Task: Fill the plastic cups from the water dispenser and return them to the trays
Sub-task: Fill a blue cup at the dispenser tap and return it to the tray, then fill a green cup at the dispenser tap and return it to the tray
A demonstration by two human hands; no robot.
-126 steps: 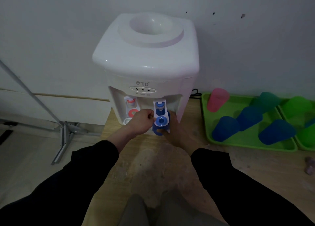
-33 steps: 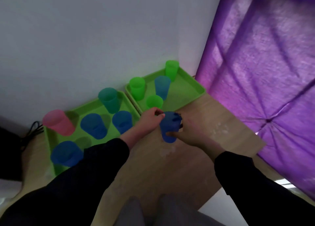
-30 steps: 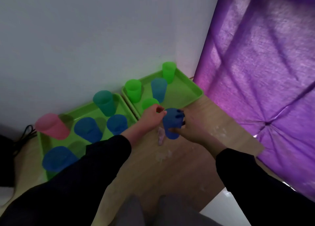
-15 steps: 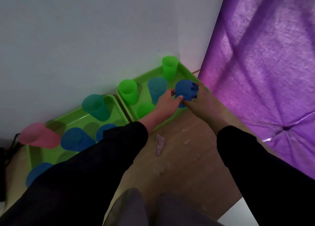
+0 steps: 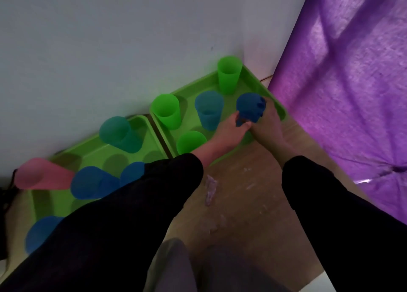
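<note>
I see both hands on the blue cup (image 5: 248, 106). The left hand (image 5: 231, 129) pinches its lower side; the right hand (image 5: 267, 125) wraps it, fingers (image 5: 261, 104) curled over the rim. Cup is upright in the right tray (image 5: 281, 112), by its right edge; can't tell if it touches the tray floor. Light blue cup (image 5: 209, 111) sits just left of it. Left tray (image 5: 141, 118) holds a teal cup (image 5: 117, 134) and a pink cup (image 5: 41, 177). Trays sit side by side on the table (image 5: 237, 203).

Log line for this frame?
step: return cup | dark blue cup: inside right tray, seated unclear | left hand: holds cup | right hand: holds cup
</note>
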